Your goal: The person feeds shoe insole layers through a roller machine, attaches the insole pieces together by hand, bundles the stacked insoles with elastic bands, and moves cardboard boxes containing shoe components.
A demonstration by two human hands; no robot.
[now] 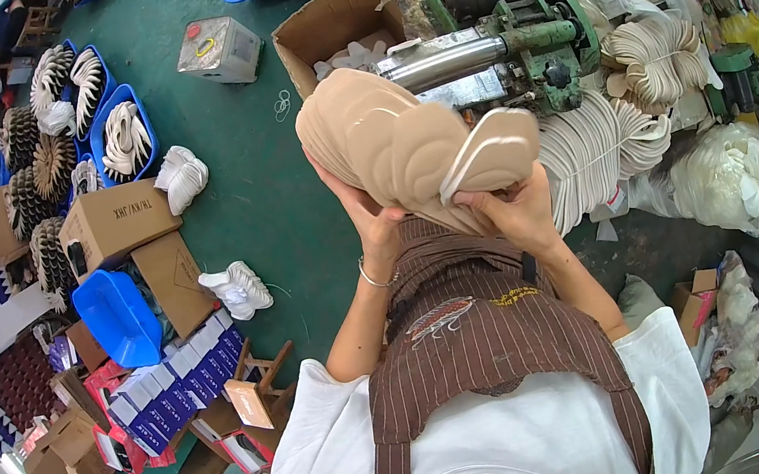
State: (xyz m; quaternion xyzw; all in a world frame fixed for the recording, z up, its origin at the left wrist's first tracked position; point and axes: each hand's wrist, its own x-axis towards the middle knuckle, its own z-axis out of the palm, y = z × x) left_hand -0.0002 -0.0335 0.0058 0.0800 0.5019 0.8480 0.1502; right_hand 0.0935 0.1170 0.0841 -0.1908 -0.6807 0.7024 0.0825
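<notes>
Both hands hold a fanned stack of beige shoe insoles [384, 141] in front of my chest, close to the machine's rollers. My left hand [369, 211] is closed round the stack's left side. My right hand [518, 212] grips the right side, its thumb on the insoles nearest me. One insole [504, 154] at the right stands apart from the others and shows a white edge. Just beyond the stack lies a green machine [515, 38] with shiny metal rollers [441, 64]. The fingers under the stack are partly hidden.
An open cardboard box [320, 31] stands left of the machine. Bundles of white insoles [577, 159] lie at its right, beside a clear plastic bag [731, 178]. On the green floor are a metal can [218, 53], blue tubs [117, 319], cartons [111, 222] and white bundles [236, 291].
</notes>
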